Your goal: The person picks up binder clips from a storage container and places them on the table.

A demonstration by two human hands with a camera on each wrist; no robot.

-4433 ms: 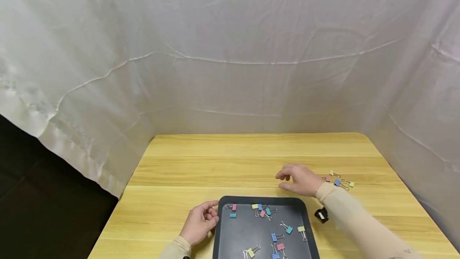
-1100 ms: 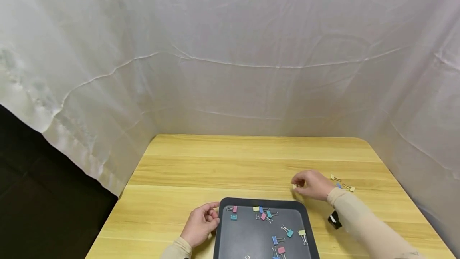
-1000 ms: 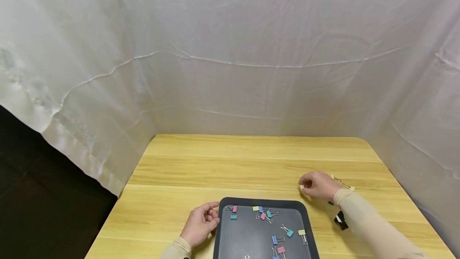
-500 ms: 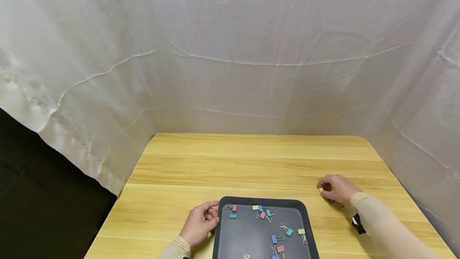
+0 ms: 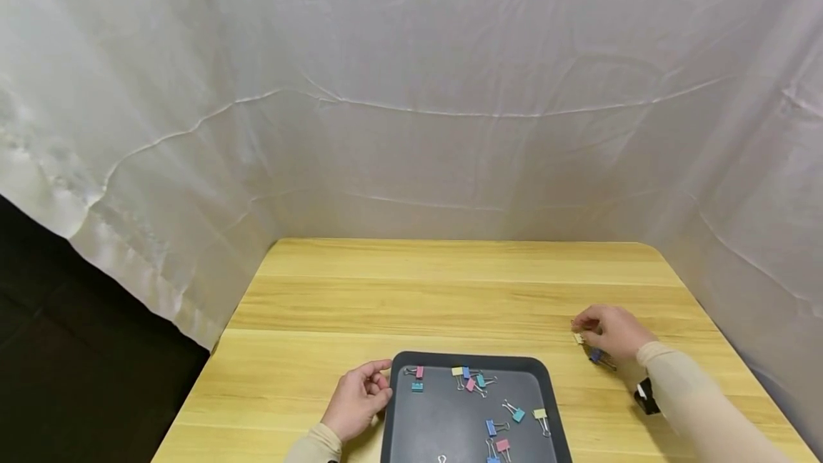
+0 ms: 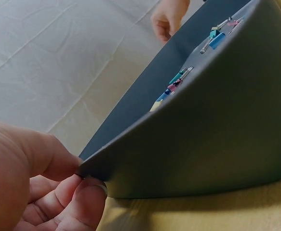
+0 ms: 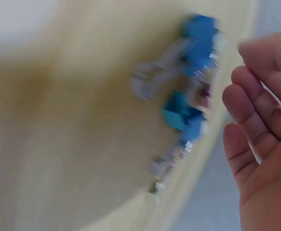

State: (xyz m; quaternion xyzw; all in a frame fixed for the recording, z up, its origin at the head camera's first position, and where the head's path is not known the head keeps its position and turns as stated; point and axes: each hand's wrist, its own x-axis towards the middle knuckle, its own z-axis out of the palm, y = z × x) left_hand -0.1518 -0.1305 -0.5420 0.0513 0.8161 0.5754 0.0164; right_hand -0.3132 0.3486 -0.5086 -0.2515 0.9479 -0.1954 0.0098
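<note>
In the head view my left hand is at the upper left corner of a dark grey tray. The left wrist view shows its finger and thumb pinching the tray's rim. My right hand is over the right side of the table, fingers loosely bent. Just below its fingertips lies a yellow binder clip, and a blue binder clip lies under the palm. In the blurred right wrist view the fingers stand apart from a blue clip and a teal clip; nothing shows between them.
Several binder clips lie in the tray, among them a pink clip, a teal clip and a yellow clip. The wooden table is backed by a white curtain.
My right hand has moved right, carrying a yellow clip to the clips on the table, and has risen slightly off it. My left hand keeps its place at the tray corner.
</note>
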